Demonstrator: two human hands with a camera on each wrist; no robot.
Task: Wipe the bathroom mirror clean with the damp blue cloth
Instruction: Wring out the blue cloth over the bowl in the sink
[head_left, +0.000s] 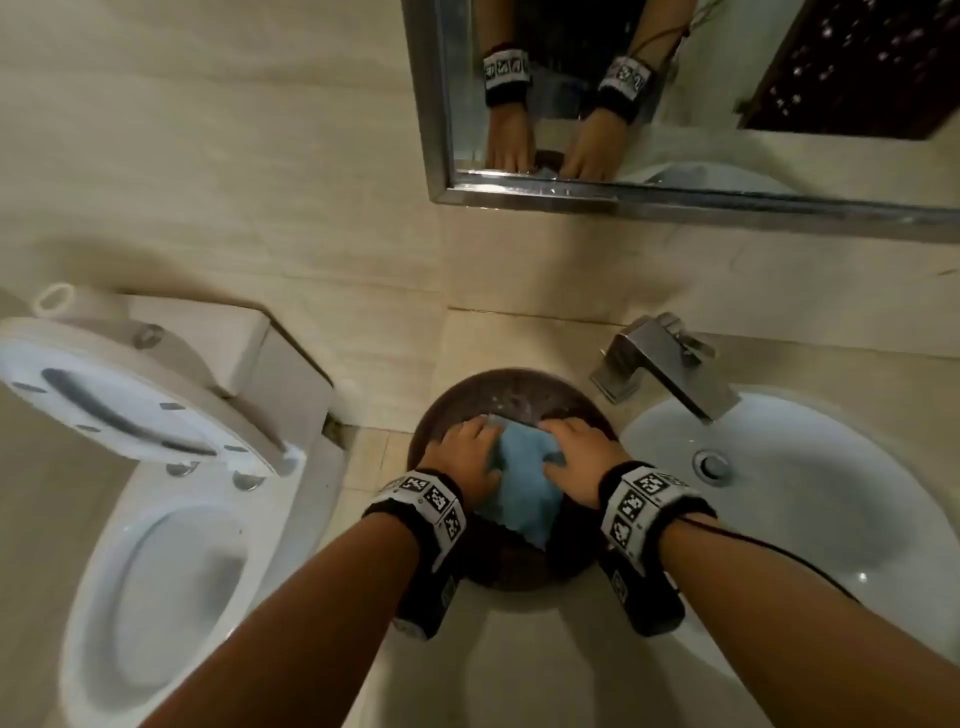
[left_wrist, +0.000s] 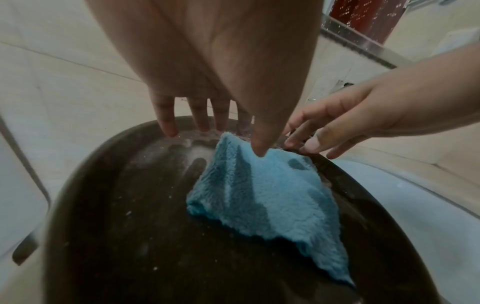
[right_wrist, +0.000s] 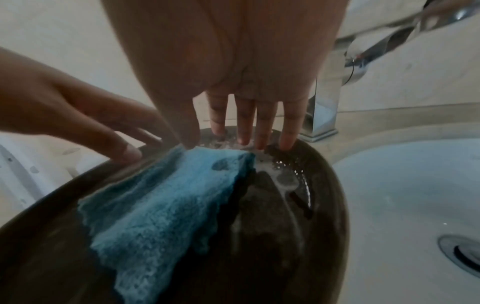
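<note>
The blue cloth (head_left: 524, 483) lies in a dark brown basin (head_left: 467, 400) of water, its near end draped over the near rim. My left hand (head_left: 467, 452) is at the cloth's far left corner, thumb (left_wrist: 259, 150) on the top edge and fingers straight behind it. At the far right corner my right hand (head_left: 576, 457) does the same, thumb (right_wrist: 191, 142) on the edge and fingertips (right_wrist: 259, 144) in the water. The cloth (left_wrist: 262, 197) tents up between both pinches and shows dark wet spots. The steel-framed mirror (head_left: 727, 145) hangs on the wall above.
A white sink (head_left: 810, 493) with a chrome faucet (head_left: 670, 364) sits right of the basin. An open toilet (head_left: 171, 519) with raised lid (head_left: 114, 389) stands to the left. Beige tiled wall lies between the counter and the mirror.
</note>
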